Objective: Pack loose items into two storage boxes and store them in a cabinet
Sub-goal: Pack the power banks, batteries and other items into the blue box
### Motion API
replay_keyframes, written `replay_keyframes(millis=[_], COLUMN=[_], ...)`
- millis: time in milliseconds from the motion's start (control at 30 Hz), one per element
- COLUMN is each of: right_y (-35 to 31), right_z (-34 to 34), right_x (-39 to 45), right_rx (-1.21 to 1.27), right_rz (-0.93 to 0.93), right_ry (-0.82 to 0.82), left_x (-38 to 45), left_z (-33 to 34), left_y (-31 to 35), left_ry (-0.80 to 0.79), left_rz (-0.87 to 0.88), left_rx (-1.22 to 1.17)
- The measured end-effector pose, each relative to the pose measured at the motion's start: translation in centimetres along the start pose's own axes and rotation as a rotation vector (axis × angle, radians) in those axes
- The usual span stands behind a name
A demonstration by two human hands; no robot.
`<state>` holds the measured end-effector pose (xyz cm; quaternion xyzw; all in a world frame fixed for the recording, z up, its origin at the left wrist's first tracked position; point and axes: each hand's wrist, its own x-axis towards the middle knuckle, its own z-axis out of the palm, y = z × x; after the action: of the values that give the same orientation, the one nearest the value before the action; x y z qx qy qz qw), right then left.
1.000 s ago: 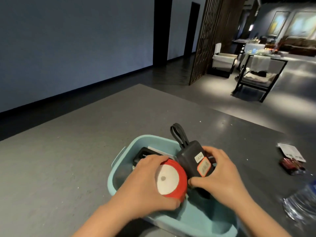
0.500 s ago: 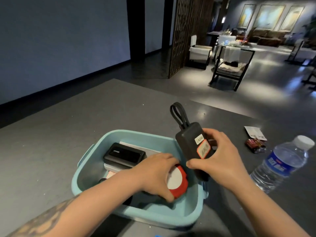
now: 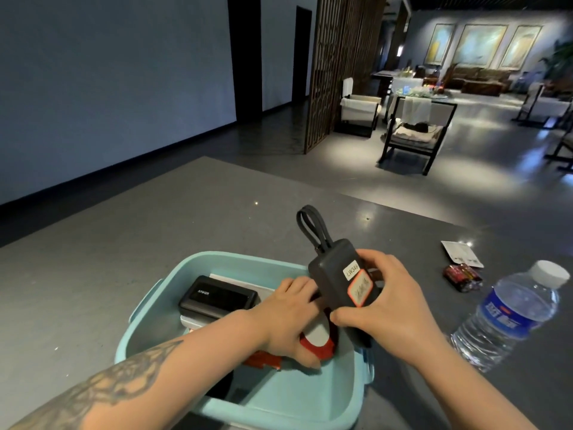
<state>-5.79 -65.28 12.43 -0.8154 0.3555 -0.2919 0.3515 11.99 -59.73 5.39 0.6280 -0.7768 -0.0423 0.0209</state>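
Both hands [image 3: 341,315] around charger [image 3: 339,279] above box [image 3: 148,327]

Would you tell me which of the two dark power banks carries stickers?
The one gripped by the right hand, the looped power bank; the Anker power bank in the box shows only its logo.

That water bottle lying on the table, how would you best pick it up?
Grip the water bottle around its labelled middle, coming from above. It lies tilted on its side on the table, cap pointing away, so fingers can straddle the round body; the batteries beyond it leave the sides free.
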Motion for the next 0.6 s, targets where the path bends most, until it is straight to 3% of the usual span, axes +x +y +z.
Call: replay_keyframes(millis=[200, 367, 467, 600], right_y=[-0.8, -1.8, -3.1, -4.9], right_z=[0.5, 3.0, 5.2, 7.7], right_x=[0.2, 0.0, 0.1, -0.2], right_rx=[-0.001, 0.123, 0.264, 0.489], right_rz=[0.014, 0.081, 0.147, 0.204], right_ry=[-0.043, -0.081, -0.071, -0.090], left_x=[-2.8, -7.8, -9.9, -11.0], left_z=[-1.3, -4.0, -4.6, -3.2], left_y=[-0.7, 0.4, 3.0, 4.4], left_ry=[0.047, 0.273, 0.310, 0.601], left_rz=[-0.091, -0.348, -0.351, -0.526], left_rx=[-0.113, -0.709, -1.051, -1.091])
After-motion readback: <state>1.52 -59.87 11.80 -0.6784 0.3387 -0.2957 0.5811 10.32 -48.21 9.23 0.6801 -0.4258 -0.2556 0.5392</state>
